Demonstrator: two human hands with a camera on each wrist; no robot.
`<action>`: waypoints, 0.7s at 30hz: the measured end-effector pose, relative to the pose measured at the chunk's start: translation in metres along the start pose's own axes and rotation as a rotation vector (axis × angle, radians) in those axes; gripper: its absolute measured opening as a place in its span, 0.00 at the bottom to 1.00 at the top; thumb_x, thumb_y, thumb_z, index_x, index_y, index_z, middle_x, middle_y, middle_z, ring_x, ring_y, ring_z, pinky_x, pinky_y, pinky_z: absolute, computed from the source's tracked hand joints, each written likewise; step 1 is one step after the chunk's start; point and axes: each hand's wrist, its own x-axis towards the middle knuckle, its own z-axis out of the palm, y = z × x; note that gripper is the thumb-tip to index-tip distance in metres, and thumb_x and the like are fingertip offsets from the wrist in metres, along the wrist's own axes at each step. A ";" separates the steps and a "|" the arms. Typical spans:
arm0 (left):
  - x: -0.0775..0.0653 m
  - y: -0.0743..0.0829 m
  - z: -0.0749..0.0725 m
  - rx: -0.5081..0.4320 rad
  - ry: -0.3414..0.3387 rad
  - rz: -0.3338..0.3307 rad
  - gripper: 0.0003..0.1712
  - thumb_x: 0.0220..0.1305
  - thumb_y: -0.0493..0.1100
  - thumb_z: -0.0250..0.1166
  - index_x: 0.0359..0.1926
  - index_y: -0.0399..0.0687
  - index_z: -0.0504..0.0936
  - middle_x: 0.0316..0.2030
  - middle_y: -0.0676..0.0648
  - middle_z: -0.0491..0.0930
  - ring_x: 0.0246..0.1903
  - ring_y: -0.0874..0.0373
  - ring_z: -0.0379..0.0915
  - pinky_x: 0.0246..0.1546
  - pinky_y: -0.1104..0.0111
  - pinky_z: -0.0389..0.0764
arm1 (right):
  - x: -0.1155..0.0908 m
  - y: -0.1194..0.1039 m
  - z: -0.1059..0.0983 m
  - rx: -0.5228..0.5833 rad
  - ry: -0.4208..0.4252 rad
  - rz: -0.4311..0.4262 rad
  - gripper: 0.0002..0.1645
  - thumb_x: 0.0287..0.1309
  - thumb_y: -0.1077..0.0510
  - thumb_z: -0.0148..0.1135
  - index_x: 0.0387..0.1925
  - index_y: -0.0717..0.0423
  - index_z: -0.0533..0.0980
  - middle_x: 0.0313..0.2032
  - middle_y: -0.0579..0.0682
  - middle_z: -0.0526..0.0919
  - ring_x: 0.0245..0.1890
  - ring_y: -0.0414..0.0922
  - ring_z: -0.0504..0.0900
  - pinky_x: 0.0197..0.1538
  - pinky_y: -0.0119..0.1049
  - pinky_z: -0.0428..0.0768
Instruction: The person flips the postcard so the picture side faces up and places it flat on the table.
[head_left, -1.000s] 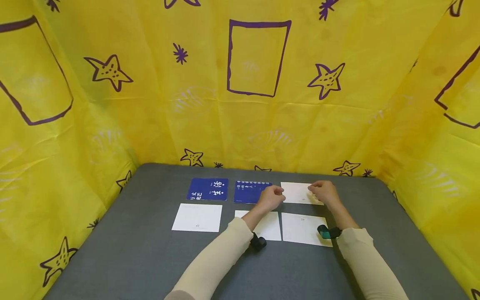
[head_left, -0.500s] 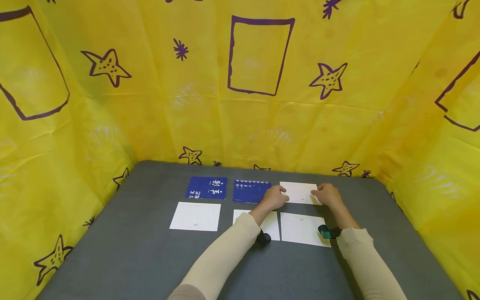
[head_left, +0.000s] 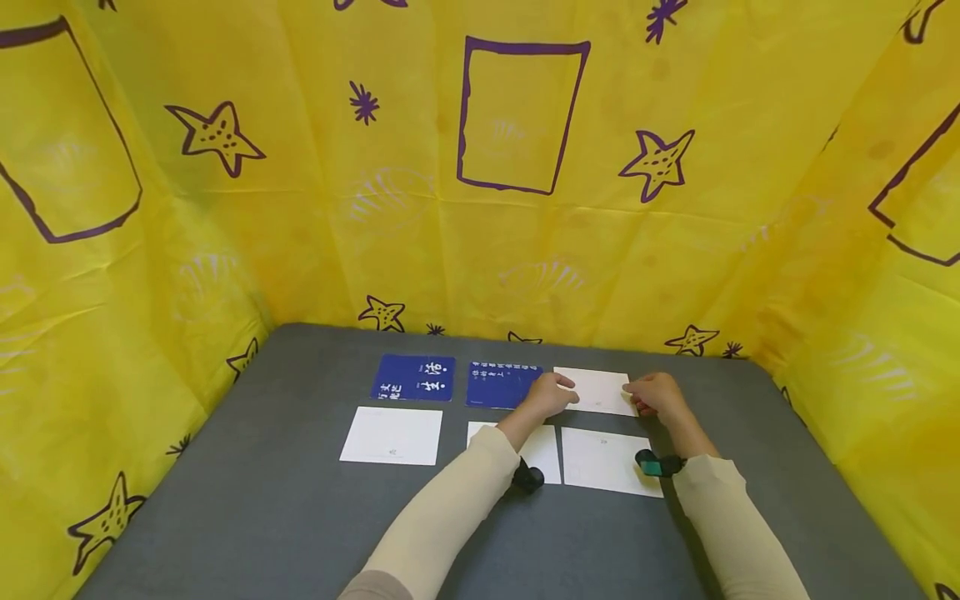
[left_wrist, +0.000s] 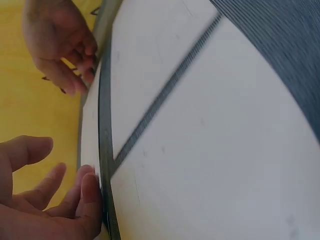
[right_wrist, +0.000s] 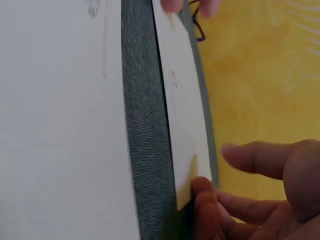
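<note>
A white card (head_left: 602, 392) lies at the back right, between my two hands. The fingertips of my left hand (head_left: 551, 395) touch its left end, with the thumb spread away in the left wrist view. My right hand (head_left: 656, 394) has its fingertips against the card's right end; in the right wrist view the thumb (right_wrist: 260, 157) stands apart from the fingers. Left of the card lies a blue card (head_left: 498, 385) with white writing, partly behind my left hand. Nearer me are a white card (head_left: 607, 458) and another white card (head_left: 546, 454), partly covered by my left arm.
Another blue card (head_left: 414, 377) with white writing lies at the back left, and a white card (head_left: 392, 435) sits in front of it. All rest on a dark grey table (head_left: 262, 500). A yellow patterned cloth (head_left: 375, 233) surrounds the back and sides.
My left hand has moved right to the left end of the back right white card. That card has shifted slightly left, and my right hand's fingers have come against its right end.
</note>
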 end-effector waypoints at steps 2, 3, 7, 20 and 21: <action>-0.001 0.001 0.001 0.018 0.008 0.000 0.16 0.55 0.37 0.66 0.47 0.39 0.83 0.46 0.41 0.84 0.40 0.52 0.77 0.39 0.68 0.76 | 0.000 0.000 0.002 0.003 0.020 -0.012 0.21 0.59 0.57 0.61 0.44 0.75 0.76 0.25 0.54 0.79 0.20 0.43 0.74 0.25 0.33 0.76; -0.002 0.002 0.001 0.046 0.019 0.003 0.16 0.55 0.37 0.66 0.46 0.39 0.83 0.46 0.42 0.84 0.41 0.51 0.78 0.39 0.68 0.76 | -0.001 -0.001 0.002 -0.027 0.036 -0.027 0.21 0.59 0.57 0.61 0.44 0.74 0.76 0.27 0.56 0.80 0.19 0.44 0.74 0.25 0.33 0.75; -0.004 0.007 0.003 0.174 0.086 -0.014 0.14 0.55 0.40 0.66 0.44 0.42 0.84 0.43 0.44 0.85 0.45 0.48 0.79 0.43 0.64 0.76 | -0.004 -0.006 0.002 -0.202 0.099 -0.088 0.21 0.59 0.56 0.60 0.42 0.73 0.77 0.34 0.63 0.81 0.20 0.46 0.74 0.24 0.35 0.72; -0.008 0.011 0.000 0.059 0.048 -0.076 0.12 0.54 0.38 0.66 0.41 0.40 0.85 0.41 0.44 0.85 0.39 0.52 0.77 0.37 0.68 0.75 | -0.001 -0.007 0.002 -0.029 0.042 0.009 0.19 0.59 0.58 0.60 0.41 0.74 0.77 0.19 0.50 0.74 0.20 0.44 0.72 0.24 0.34 0.73; -0.009 0.010 -0.001 0.052 0.047 -0.078 0.12 0.54 0.38 0.66 0.41 0.40 0.85 0.40 0.44 0.85 0.39 0.52 0.77 0.36 0.69 0.75 | 0.000 -0.006 0.002 0.010 0.041 0.026 0.18 0.58 0.59 0.61 0.41 0.74 0.77 0.18 0.49 0.74 0.20 0.43 0.72 0.24 0.34 0.73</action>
